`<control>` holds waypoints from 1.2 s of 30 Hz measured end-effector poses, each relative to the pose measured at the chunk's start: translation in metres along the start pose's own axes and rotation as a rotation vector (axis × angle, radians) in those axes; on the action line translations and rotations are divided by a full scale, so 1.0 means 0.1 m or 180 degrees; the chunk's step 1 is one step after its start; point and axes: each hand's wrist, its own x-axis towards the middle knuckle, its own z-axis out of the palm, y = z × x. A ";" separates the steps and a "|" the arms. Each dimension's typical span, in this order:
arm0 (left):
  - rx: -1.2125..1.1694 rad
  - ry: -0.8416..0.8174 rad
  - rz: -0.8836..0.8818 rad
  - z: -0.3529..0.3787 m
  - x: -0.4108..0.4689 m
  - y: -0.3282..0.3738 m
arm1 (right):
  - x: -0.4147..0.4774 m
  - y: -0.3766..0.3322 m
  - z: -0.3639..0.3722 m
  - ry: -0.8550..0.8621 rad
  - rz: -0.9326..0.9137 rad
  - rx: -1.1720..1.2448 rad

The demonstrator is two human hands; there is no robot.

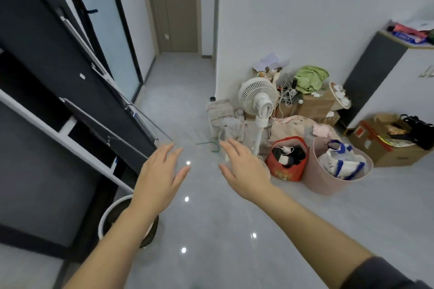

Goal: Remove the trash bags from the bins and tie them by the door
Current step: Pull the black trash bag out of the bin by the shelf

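Left hand (159,171), right hand (242,166): both spread, fingers straight, empty, above floor (211,230). White-rimmed bin (106,211) near left, under left forearm, mouth up. Pink bin (314,178) right, mouth up, white-blue bag (340,164) inside. Door (178,7) far, closed.

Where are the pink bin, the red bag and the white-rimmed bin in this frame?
pink bin (315,178): head view, on its outer wall below the rim.
red bag (287,172): head view, on its front side.
white-rimmed bin (110,210): head view, on the left part of its rim.
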 end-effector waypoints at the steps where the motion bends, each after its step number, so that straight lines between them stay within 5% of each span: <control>1: 0.0018 -0.0027 -0.0043 0.04 0.05 -0.11 | 0.11 -0.03 0.09 -0.0053 -0.0012 0.0032; 13: -0.0103 -0.0435 -0.1093 0.64 0.26 -1.84 | 1.34 -0.55 1.63 -0.1192 -0.0087 0.0143; 24: -0.0048 -0.1076 -0.1322 1.22 0.16 -3.68 | 1.73 -1.21 3.38 -0.1751 0.0503 0.0334; 36: -0.0139 -0.1229 -0.1922 3.30 -0.46 -5.42 | 1.68 -0.98 6.23 -0.2084 0.0907 0.0537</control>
